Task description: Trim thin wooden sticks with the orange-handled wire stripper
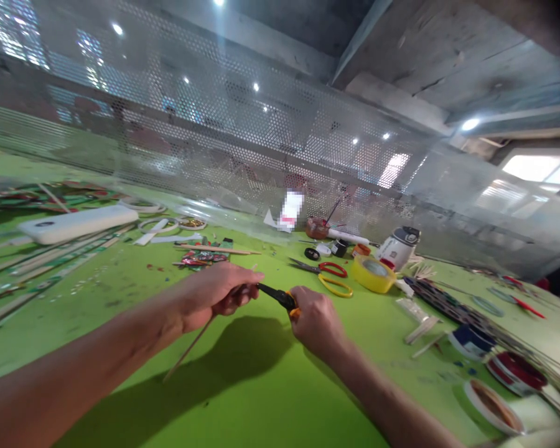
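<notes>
My left hand (217, 292) is closed around a thin wooden stick (189, 350) that slants down toward me over the green table (242, 386). My right hand (315, 320) grips the orange handle of small black-bladed cutters (277, 295). The blades point left and meet the stick right at my left fingers. Both hands hover just above the tabletop near its middle.
Red-handled scissors (329, 269), yellow-handled scissors (336, 286) and a yellow tape roll (373, 274) lie just beyond my hands. More sticks (217, 249), a white box (77, 224), tape rings and small pots are scattered left and right. A perforated metal screen (242, 137) backs the table.
</notes>
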A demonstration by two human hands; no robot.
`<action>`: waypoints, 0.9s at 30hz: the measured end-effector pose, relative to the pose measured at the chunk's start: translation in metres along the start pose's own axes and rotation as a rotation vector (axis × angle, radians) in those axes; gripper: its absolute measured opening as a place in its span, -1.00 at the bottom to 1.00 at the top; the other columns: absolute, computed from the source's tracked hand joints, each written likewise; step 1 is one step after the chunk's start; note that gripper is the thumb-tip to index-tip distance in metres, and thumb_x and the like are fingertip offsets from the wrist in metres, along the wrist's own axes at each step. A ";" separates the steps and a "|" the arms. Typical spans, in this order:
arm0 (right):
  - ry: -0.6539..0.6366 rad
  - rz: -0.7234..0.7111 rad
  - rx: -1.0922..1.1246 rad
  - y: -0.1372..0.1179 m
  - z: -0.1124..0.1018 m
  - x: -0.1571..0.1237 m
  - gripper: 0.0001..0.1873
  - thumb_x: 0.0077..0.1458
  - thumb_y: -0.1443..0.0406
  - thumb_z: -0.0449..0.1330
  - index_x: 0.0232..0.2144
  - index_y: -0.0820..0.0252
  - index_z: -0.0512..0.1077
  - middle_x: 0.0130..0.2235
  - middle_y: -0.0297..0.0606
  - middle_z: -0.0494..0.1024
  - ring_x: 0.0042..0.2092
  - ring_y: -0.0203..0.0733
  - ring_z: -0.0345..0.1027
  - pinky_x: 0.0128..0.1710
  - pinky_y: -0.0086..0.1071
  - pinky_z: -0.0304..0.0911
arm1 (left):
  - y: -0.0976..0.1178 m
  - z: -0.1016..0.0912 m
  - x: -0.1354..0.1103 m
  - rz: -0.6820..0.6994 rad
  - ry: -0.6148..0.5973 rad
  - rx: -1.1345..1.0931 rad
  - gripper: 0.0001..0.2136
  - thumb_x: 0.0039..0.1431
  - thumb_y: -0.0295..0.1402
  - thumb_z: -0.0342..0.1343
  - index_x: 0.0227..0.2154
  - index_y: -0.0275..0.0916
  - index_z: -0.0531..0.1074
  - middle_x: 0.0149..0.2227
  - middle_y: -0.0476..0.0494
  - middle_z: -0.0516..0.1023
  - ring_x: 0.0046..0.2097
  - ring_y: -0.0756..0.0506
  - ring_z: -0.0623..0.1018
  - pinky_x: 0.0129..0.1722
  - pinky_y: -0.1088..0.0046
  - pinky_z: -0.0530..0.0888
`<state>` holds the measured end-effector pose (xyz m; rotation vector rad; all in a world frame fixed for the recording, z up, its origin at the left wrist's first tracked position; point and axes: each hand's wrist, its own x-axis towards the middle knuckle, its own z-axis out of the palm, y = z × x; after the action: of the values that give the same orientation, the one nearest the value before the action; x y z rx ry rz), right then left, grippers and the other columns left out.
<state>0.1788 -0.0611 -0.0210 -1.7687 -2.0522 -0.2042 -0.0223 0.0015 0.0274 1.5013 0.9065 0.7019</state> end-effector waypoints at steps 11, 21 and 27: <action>0.009 -0.026 0.053 -0.024 -0.072 -0.020 -0.88 -0.05 0.46 0.10 -0.44 0.17 0.33 -0.48 -0.37 0.43 -0.46 -0.30 0.24 -0.46 -0.47 0.04 | 0.023 -0.007 -0.010 0.111 -0.161 -0.010 -0.72 0.16 -0.20 0.05 -0.30 -0.36 0.46 -0.58 0.01 0.36 -0.61 0.10 0.11 -0.60 0.55 -0.01; -0.097 0.048 -0.072 -0.030 -0.161 -0.157 -0.91 0.05 0.35 0.05 -0.38 0.11 0.36 -0.49 -0.35 0.45 -0.46 -0.24 0.33 -0.46 -0.42 0.14 | 0.042 0.044 -0.112 0.361 -0.401 0.110 -0.71 0.22 -0.17 0.01 -0.24 -0.24 0.55 -0.57 0.03 0.35 -0.51 0.05 0.29 -0.52 0.57 0.21; -0.296 -0.014 -0.099 -0.059 -0.159 -0.192 -0.68 -0.13 0.51 -0.04 -0.32 0.14 0.34 -0.41 -0.30 0.45 -0.35 -0.20 0.36 -0.37 -0.39 0.18 | -0.024 0.062 -0.174 0.139 -0.476 -0.066 -0.72 0.22 -0.18 0.03 -0.33 -0.29 0.53 -0.49 0.01 0.41 -0.47 0.06 0.30 -0.49 0.61 0.22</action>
<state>0.1757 -0.3061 0.0538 -1.9430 -2.2941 -0.0507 -0.0632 -0.1794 0.0068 1.5898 0.4178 0.4366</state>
